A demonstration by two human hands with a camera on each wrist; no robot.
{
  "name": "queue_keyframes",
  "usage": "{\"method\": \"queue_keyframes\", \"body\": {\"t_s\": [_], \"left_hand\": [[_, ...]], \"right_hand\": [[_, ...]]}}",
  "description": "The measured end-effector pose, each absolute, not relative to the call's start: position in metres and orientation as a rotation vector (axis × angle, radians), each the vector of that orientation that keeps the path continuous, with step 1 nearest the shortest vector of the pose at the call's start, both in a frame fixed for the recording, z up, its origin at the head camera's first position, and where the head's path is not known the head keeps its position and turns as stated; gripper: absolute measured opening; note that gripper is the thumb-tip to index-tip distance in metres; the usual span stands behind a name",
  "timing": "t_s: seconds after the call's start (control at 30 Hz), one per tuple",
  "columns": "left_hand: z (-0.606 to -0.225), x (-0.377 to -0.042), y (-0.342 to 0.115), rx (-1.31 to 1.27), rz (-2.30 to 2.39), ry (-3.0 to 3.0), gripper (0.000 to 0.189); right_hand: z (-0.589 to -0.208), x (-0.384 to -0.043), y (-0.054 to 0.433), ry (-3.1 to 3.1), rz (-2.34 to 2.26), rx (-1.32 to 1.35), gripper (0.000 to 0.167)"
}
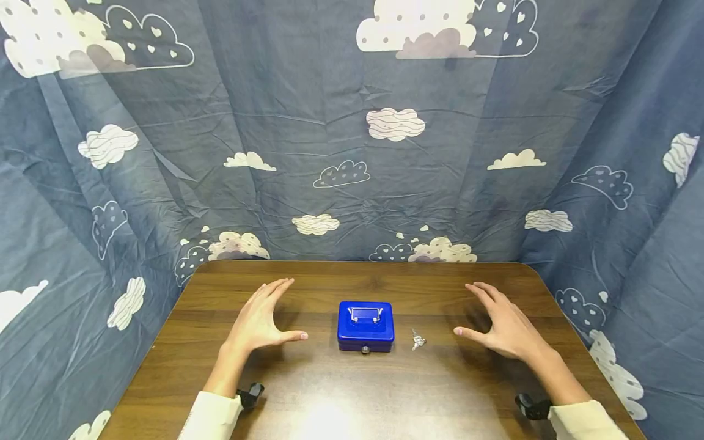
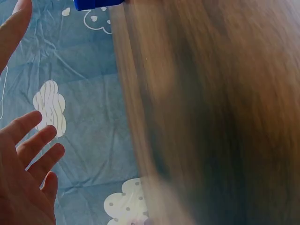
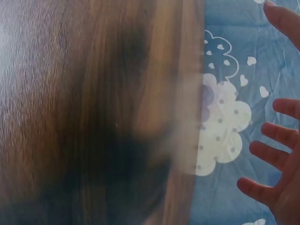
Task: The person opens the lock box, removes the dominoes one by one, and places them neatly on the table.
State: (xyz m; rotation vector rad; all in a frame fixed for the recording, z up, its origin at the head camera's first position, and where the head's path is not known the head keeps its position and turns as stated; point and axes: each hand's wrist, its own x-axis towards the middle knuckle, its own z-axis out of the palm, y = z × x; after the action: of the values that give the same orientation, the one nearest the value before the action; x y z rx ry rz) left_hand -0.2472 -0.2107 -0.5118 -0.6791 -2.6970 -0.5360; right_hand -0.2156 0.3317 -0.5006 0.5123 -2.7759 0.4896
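A small blue cash box (image 1: 365,327) sits on the wooden table with its lid down. It has a folded metal handle on top and a round lock on its front side. To its right lie small silver keys (image 1: 418,340). My left hand (image 1: 261,321) is left of the box, fingers extended and thumb spread, touching nothing. My right hand (image 1: 506,327) is in a like pose to the right of the keys, holding nothing. In the left wrist view, only an edge of the cash box (image 2: 96,3) shows at the top.
The brown wooden table (image 1: 330,391) has rounded far corners. Behind it and along both sides hangs a dark blue curtain (image 1: 308,134) with cloud prints. Each wrist wears a black camera strap below the hand.
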Motion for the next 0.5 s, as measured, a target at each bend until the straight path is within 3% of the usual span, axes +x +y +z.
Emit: {"method": "queue_keyframes", "body": {"t_s": [0.5], "left_hand": [[-0.524,-0.246,-0.191,-0.711,-0.629,-2.687,0.123]], "right_hand": [[-0.51,-0.216,0.31,-2.802,0.51,0.481,0.097]]}}
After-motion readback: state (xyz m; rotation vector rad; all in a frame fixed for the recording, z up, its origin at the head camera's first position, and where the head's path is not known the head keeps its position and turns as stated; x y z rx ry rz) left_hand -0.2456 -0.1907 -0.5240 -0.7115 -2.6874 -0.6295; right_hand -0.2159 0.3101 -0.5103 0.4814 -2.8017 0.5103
